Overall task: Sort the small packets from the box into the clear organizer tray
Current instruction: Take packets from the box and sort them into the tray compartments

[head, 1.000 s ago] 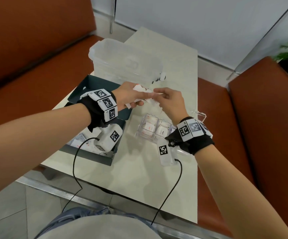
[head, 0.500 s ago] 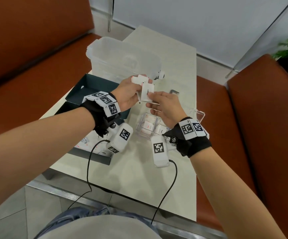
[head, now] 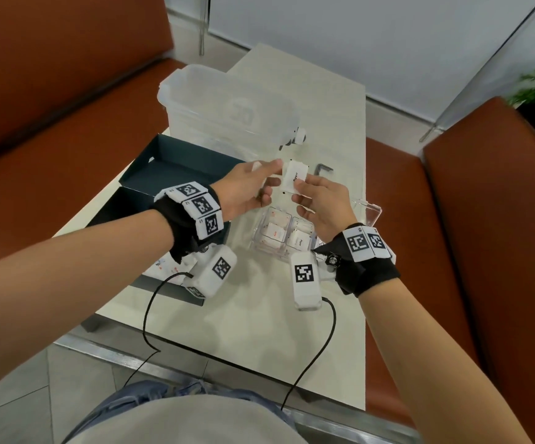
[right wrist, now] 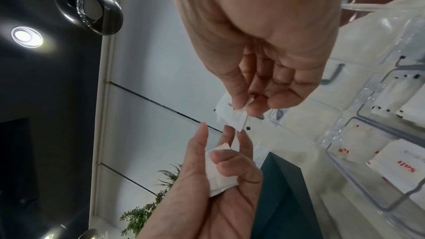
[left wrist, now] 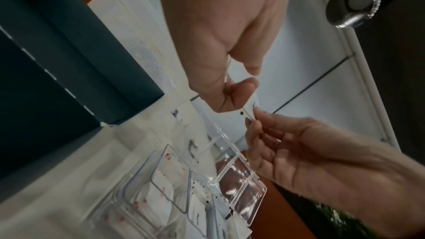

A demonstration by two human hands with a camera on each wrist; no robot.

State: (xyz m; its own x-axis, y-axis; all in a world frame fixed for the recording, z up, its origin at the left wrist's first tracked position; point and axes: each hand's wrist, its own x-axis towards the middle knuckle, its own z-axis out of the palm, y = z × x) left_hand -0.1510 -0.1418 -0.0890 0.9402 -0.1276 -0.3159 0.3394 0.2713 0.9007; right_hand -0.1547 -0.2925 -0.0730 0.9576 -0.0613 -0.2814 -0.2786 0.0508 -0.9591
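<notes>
A: What's the biggest thing there?

B: The pale bench (head: 247,315), set between orange-brown seats (head: 51,91). At its far end stands a frosted plastic tub (head: 227,107), lid on.

A: And next in size?

B: The dark teal box (head: 170,168), open, on the left side of the bench in front of the tub. A few white packets with red print show in its near end, mostly hidden behind the left wrist.

A: The organizer?

B: The clear organizer tray (head: 267,248) sits to the right of the box, below the hands, its hinged lid (head: 368,209) thrown open to the right. White packets lie in its compartments; the wrist views show red print in one and black print in the neighbour.

A: Now the hands.

B: Both are raised over the bench, just beyond the tray. The right hand (head: 320,203) has its grip pinching a white packet (head: 295,179) with black lettering between thumb and forefinger. The left hand (head: 243,190) has its grip curled round a second packet (right wrist: 218,175), thumb pressing it into the fingers; that one shows a trace of red. The two packets are close but not touching.

A: Anything smaller?

B: A hex key (head: 322,169) lying on the bench, right of the hands.
</notes>
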